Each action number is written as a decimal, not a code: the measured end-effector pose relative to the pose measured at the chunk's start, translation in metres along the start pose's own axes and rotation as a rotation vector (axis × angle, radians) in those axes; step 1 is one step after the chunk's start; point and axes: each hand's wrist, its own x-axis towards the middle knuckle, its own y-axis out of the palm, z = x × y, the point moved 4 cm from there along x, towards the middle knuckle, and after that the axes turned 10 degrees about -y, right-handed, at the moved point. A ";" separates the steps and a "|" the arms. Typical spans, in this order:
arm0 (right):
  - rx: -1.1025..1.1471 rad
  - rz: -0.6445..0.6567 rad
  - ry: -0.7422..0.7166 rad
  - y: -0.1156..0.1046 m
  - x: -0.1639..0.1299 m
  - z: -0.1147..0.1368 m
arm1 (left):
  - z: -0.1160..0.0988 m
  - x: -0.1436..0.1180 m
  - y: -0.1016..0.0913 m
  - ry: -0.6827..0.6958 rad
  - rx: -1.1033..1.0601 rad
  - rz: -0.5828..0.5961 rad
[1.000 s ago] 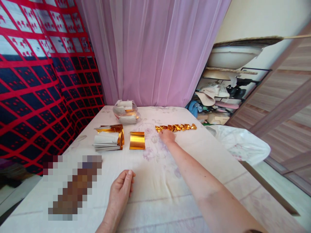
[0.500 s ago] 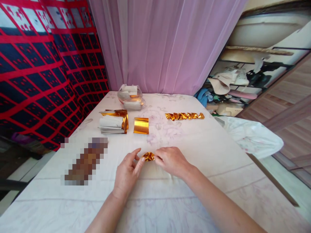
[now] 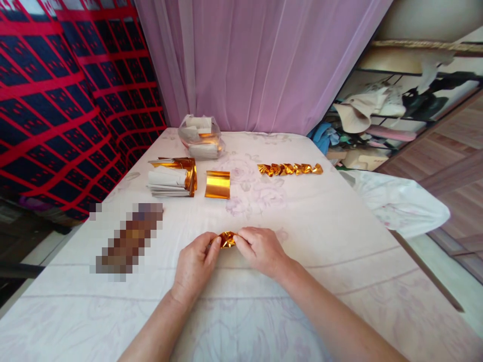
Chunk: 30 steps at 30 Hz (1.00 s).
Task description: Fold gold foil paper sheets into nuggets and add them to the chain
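Observation:
Between my two hands is a folded piece of gold foil paper (image 3: 228, 240), shiny and creased, just above or on the cloth. My left hand (image 3: 196, 256) pinches its left end with thumb and fingers. On the other side, my right hand (image 3: 262, 249) is closed on the right end, its thumb toward the middle. Farther off lies a single flat gold foil sheet (image 3: 218, 185), slightly curled. To its left is a stack of foil sheets (image 3: 168, 181), mostly white backs up. A row of folded gold pieces (image 3: 290, 170) lies at the back right.
A clear plastic bag (image 3: 200, 137) with more paper stacks stands at the table's back edge. A blurred-out item (image 3: 130, 239) lies at the left. Purple curtain (image 3: 264, 65) hangs behind; a shelf with a cap (image 3: 353, 114) and shoes is at right.
My left fingers have closed onto the left end of the foil piece, where they were spread before. The view has tipped slightly downward.

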 end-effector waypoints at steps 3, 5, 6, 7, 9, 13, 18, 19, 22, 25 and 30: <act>0.098 -0.030 -0.020 0.001 0.000 -0.002 | -0.005 -0.001 -0.001 0.068 -0.015 0.015; 0.150 -0.056 -0.021 0.000 0.000 -0.002 | -0.007 -0.002 -0.001 0.080 -0.041 0.026; 0.174 -0.067 -0.023 0.000 0.000 -0.002 | -0.007 -0.002 -0.001 0.081 -0.057 0.036; 0.197 -0.076 -0.026 -0.001 0.000 -0.001 | -0.008 -0.002 0.000 0.076 -0.076 0.046; 0.243 -0.086 -0.037 -0.002 0.000 0.001 | -0.007 -0.002 0.001 0.057 -0.117 0.069; 0.379 -0.081 -0.027 -0.002 0.000 0.003 | -0.005 -0.001 0.004 0.018 -0.201 0.125; 0.336 -0.130 0.021 -0.003 0.000 0.000 | -0.006 -0.002 0.003 -0.004 -0.180 0.111; 0.353 -0.134 0.021 -0.004 0.000 0.001 | -0.007 -0.002 0.003 -0.006 -0.193 0.113; 0.441 -0.144 -0.005 -0.006 0.000 0.003 | -0.009 -0.003 0.005 -0.014 -0.227 0.126; 0.461 -0.163 -0.025 -0.007 -0.001 0.006 | -0.009 -0.003 0.005 -0.021 -0.175 0.114; 0.456 -0.201 0.002 -0.007 -0.001 0.002 | -0.013 -0.006 0.001 -0.004 -0.206 0.101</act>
